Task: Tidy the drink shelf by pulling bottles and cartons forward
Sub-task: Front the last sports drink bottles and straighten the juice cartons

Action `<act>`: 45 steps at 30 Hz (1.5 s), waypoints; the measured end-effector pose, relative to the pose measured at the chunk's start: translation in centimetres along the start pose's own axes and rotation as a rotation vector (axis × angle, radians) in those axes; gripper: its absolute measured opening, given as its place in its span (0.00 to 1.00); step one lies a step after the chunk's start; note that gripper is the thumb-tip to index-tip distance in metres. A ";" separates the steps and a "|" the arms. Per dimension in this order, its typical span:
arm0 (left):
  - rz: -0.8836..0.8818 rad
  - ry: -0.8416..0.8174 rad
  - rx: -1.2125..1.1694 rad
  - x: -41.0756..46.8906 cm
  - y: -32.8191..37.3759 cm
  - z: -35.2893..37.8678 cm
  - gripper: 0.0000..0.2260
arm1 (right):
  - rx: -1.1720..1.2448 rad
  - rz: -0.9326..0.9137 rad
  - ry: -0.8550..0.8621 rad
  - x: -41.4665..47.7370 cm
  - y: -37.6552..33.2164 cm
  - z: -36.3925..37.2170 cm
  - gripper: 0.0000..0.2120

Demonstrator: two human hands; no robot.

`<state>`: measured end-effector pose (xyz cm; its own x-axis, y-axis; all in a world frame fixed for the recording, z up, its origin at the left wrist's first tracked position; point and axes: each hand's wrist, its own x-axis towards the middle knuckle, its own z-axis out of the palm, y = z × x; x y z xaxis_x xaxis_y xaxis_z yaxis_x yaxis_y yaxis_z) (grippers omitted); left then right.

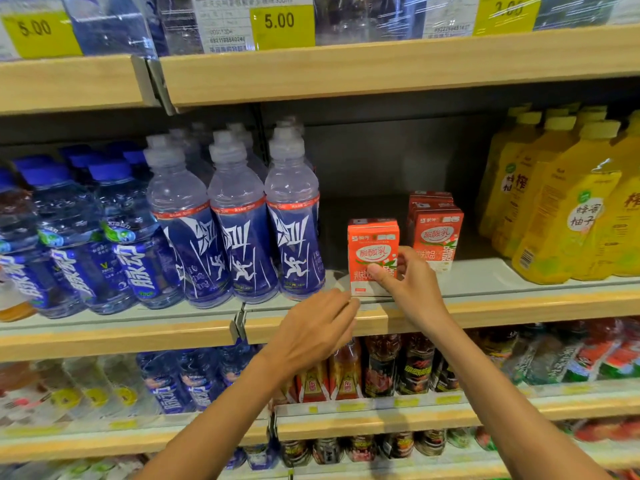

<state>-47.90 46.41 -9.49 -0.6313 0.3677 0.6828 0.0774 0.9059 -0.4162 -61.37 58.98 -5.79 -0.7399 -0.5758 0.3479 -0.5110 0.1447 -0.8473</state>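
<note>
At centre frame, the right hand [412, 282] pinches an orange carton [372, 251] reading 酸酸乳 at the shelf [519, 308] front edge. The left hand [311, 332] hovers open, empty, just below-left. Yellow tags [282, 26] at upper frame read 5.00.

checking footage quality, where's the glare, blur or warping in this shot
Head view: glare streaks across the plastic strip over the yellow price tags up top; shelf edges bow from the wide lens; the lower-shelf bottles and frame corners smear soft, while the orange carton in the right hand stays sharp.
</note>
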 end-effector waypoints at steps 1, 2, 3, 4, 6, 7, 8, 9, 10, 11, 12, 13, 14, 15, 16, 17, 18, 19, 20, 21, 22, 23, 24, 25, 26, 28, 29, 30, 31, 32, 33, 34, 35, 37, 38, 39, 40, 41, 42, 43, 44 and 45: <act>0.042 -0.022 0.022 -0.3 -0.4 0.4 0.12 | -0.001 0.010 0.006 0.3 0.1 0.4 0.21; 0.066 -0.037 0.047 -0.6 -0.7 0.7 0.13 | -0.007 0.016 0.008 0.7 0.3 0.7 0.20; 0.085 -0.042 0.072 -0.8 -0.8 1.0 0.13 | -0.026 0.021 0.004 1.1 0.4 1.0 0.20; 0.097 -0.044 0.091 -1.1 -0.8 1.3 0.14 | -0.060 0.026 -0.004 1.6 0.4 1.1 0.20; 0.111 -0.045 0.110 -1.4 -0.8 1.7 0.14 | -0.123 0.040 -0.014 2.6 0.4 1.3 0.20; 0.113 -0.039 0.113 -1.6 -0.8 1.9 0.15 | -0.133 0.047 -0.010 3.1 0.4 1.5 0.20; 0.110 -0.033 0.114 -1.6 -0.8 2.0 0.15 | -0.132 0.051 -0.001 3.5 0.3 1.6 0.19; 0.108 -0.028 0.121 -1.7 -0.8 2.0 0.15 | -0.122 0.051 0.010 3.8 0.2 1.9 0.18; 0.109 -0.025 0.129 -1.7 -0.8 1.9 0.15 | -0.108 0.049 0.018 4.1 0.2 2.2 0.17; 0.114 -0.019 0.137 -1.7 -0.8 1.9 0.15 | -0.096 0.045 0.023 4.4 0.1 2.5 0.16; 0.120 -0.012 0.142 -1.7 -0.8 1.8 0.15 | -0.088 0.040 0.025 4.6 -0.1 2.8 0.16; 0.125 -0.006 0.145 -1.7 -0.8 1.8 0.15 | -0.081 0.038 0.025 4.9 -0.2 3.0 0.17; 0.126 0.001 0.145 -1.7 -0.8 1.8 0.15 | -0.076 0.042 0.028 5.1 -0.3 3.2 0.18; 0.126 0.007 0.145 -1.7 -0.7 1.8 0.15 | -0.082 0.049 0.033 5.3 -0.2 3.4 0.18; 0.126 0.011 0.142 -1.7 -0.7 1.7 0.15 | -0.094 0.059 0.040 5.5 -0.1 3.6 0.18; 0.126 0.015 0.140 -1.6 -0.7 1.7 0.15 | -0.104 0.070 0.047 5.6 0.0 3.7 0.17; 0.126 0.018 0.140 -1.6 -0.7 1.6 0.15 | -0.109 0.076 0.048 5.6 0.2 3.8 0.16; 0.126 0.024 0.140 -1.6 -0.6 1.6 0.15 | -0.112 0.076 0.046 5.6 0.3 3.8 0.15; 0.124 0.028 0.141 -1.5 -0.6 1.5 0.15 | -0.115 0.071 0.044 5.6 0.3 3.8 0.14; 0.123 0.033 0.143 -1.5 -0.6 1.5 0.15 | -0.115 0.065 0.043 5.4 0.3 3.8 0.14; 0.119 0.035 0.145 -1.4 -0.5 1.4 0.15 | -0.113 0.058 0.046 5.2 0.2 3.7 0.15; 0.115 0.033 0.145 -1.4 -0.5 1.4 0.16 | -0.113 0.052 0.057 4.9 0.1 3.6 0.16; 0.112 0.032 0.145 -1.4 -0.5 1.4 0.16 | -0.114 0.047 0.077 4.4 0.0 3.4 0.16; 0.109 0.032 0.144 -1.4 -0.5 1.4 0.16 | -0.110 0.042 0.107 3.8 -0.1 3.1 0.18; 0.105 0.031 0.143 -1.3 -0.5 1.4 0.16 | -0.092 0.024 0.142 3.1 -0.1 2.6 0.19; 0.093 0.030 0.142 -1.2 -0.5 1.3 0.15 | -0.041 -0.090 0.234 1.4 0.0 1.0 0.18; 0.081 0.027 0.141 -1.2 -0.4 1.2 0.15 | -0.033 -0.163 0.297 0.6 0.1 0.0 0.15; 0.063 0.021 0.138 -1.1 -0.2 1.2 0.16 | -0.040 -0.224 0.366 -0.1 0.3 -1.1 0.13; 0.040 0.015 0.132 -1.0 0.0 1.1 0.16 | -0.058 -0.262 0.433 -0.5 0.6 -2.1 0.11; 0.018 0.006 0.124 -0.8 0.2 1.1 0.16 | -0.079 -0.270 0.492 -0.7 1.0 -3.1 0.12; 0.001 -0.004 0.114 -0.5 0.4 1.1 0.16 | -0.102 -0.249 0.534 -0.6 1.4 -3.9 0.14; -0.009 -0.014 0.104 -0.2 0.7 1.1 0.16 | -0.123 -0.201 0.554 -0.4 1.8 -4.5 0.18; -0.012 -0.022 0.098 0.2 1.0 1.2 0.16 | -0.136 -0.141 0.548 0.0 2.3 -4.9 0.22; -0.016 -0.040 0.098 1.1 1.4 1.4 0.16 | -0.127 -0.026 0.475 0.8 3.1 -5.3 0.31; -0.022 -0.056 0.098 1.5 1.6 1.4 0.16 | -0.106 0.022 0.423 1.2 3.4 -5.3 0.33; -0.032 -0.075 0.096 1.8 1.7 1.5 0.17 | -0.078 0.062 0.370 1.6 3.6 -5.2 0.34; -0.045 -0.094 0.093 1.9 1.7 1.5 0.18 | -0.051 0.096 0.324 2.0 3.8 -5.1 0.34; -0.055 -0.108 0.092 1.9 1.7 1.6 0.18 | -0.035 0.122 0.291 2.4 3.9 -5.1 0.34; -0.063 -0.116 0.097 1.9 1.6 1.7 0.18 | -0.032 0.139 0.273 2.8 4.1 -5.1 0.32; -0.070 -0.120 0.106 1.8 1.5 1.7 0.18 | -0.041 0.147 0.267 3.1 4.3 -5.0 0.31; -0.076 -0.122 0.116 1.7 1.6 1.8 0.18 | -0.057 0.154 0.263 3.4 4.5 -5.0 0.30; -0.083 -0.124 0.123 1.7 1.6 1.8 0.18 | -0.079 0.163 0.256 3.7 4.7 -5.0 0.29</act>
<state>-50.27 48.08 -10.11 -0.7225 0.2572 0.6418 -0.0689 0.8968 -0.4370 -68.68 61.60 -6.44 -0.8958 -0.3204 0.3081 -0.4016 0.2862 -0.8699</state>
